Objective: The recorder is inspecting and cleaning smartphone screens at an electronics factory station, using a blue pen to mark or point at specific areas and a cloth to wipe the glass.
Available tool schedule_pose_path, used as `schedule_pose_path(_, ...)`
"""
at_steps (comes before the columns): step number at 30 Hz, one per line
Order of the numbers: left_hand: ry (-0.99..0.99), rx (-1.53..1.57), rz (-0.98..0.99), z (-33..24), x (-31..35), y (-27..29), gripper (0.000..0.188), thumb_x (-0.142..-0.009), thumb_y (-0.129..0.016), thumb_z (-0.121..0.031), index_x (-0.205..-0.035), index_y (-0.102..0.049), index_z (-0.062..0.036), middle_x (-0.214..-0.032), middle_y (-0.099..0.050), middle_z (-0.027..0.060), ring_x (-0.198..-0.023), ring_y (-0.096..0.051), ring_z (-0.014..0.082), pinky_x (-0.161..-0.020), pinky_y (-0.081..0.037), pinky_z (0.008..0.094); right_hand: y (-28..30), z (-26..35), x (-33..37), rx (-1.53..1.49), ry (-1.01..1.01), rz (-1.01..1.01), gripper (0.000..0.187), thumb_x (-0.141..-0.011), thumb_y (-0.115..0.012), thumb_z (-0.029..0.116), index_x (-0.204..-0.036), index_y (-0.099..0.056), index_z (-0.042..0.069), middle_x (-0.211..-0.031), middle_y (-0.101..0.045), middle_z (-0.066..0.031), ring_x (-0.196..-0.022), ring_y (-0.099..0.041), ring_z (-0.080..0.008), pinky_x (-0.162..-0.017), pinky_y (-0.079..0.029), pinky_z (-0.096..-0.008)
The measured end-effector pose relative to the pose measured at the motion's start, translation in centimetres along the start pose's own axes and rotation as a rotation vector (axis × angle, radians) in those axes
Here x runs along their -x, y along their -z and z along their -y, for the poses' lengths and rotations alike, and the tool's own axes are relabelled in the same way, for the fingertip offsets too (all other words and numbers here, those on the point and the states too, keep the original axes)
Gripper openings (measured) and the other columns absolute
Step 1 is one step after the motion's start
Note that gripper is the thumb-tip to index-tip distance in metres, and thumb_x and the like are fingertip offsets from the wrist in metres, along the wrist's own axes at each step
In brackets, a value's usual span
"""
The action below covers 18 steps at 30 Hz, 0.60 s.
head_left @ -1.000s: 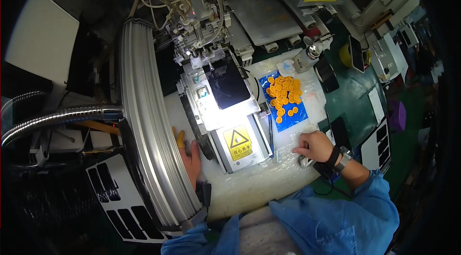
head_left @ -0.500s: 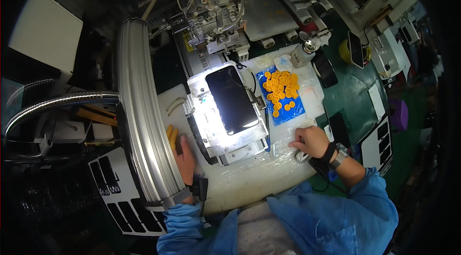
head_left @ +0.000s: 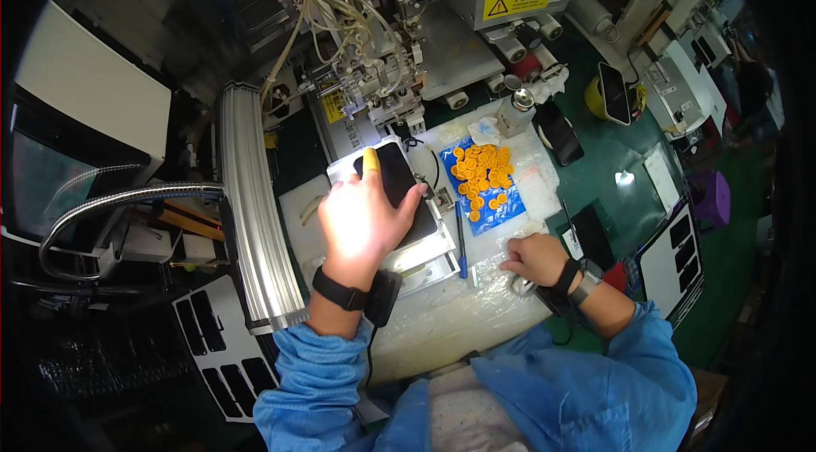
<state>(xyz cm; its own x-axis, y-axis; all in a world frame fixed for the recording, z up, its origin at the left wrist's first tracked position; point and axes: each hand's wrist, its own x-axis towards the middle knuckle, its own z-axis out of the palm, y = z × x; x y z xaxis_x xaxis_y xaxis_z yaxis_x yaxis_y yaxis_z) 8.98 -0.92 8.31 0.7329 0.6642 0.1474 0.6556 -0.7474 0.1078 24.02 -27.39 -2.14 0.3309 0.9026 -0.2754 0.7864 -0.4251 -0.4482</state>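
While the right hand [head_left: 538, 259] lies apart, hold unclear, the nearer left hand [head_left: 365, 218] is spread over the black panel [head_left: 398, 180], whose long axis runs far edge to near edge on the fixture plate [head_left: 425, 251]

My left hand [head_left: 365, 214] hides the holder's [head_left: 438, 245] lower-left corner, part of the phone [head_left: 401, 178] | my right hand's [head_left: 539, 260] grip: unclear

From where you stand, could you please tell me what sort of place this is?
Probably an electronics workshop: a tubed machine, a dark phone-like panel on a metal fixture, and a yellow warning label.
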Motion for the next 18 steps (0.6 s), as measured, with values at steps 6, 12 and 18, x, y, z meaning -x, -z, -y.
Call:
schedule_pose_path(6,0.133,0.004,0.08,-1.6,-2.1,0.9,0.065,-0.075,-0.071,-0.057,-0.101,-0.064,0.0015,-0.075,-0.07,0.0186,-0.071,-0.072,0.0364,-0.065,-0.058,0.0433,-0.4,0.1,0.3,0.0,-0.013,-0.019,0.031,-0.082,-0.075,0.041,-0.082,-0.066,0.011,-0.073,-0.068,-0.0114,-0.072,-0.068,-0.0344,-0.063,-0.051,-0.0469)
schedule_pose_path(12,0.149,0.994,0.238,3.9,0.5,0.1,0.037,-0.092,-0.064,-0.024,-0.12,-0.056,-0.0011,-0.078,-0.066,0.006,-0.068,-0.061,0.0122,-0.065,-0.05,0.0309,-0.5,-0.3,0.6,-0.006,-0.008,-0.008,0.032,-0.086,-0.072,0.041,-0.088,-0.066,0.009,-0.076,-0.069,-0.0148,-0.076,-0.068,-0.0381,-0.066,-0.051,-0.0506)
schedule_pose_path(18,0.306,2.168,-0.089,8.1,12.3,-0.9,0.079,-0.094,-0.043,-0.065,-0.141,-0.051,-0.0023,-0.124,-0.063,0.0264,-0.109,-0.065,0.0422,-0.092,-0.055,0.0529,-0.6,-0.3,0.7,-0.026,0.012,0.031,0.031,-0.086,-0.071,0.039,-0.087,-0.065,0.008,-0.078,-0.069,-0.0158,-0.078,-0.068,-0.0384,-0.069,-0.051,-0.0513)
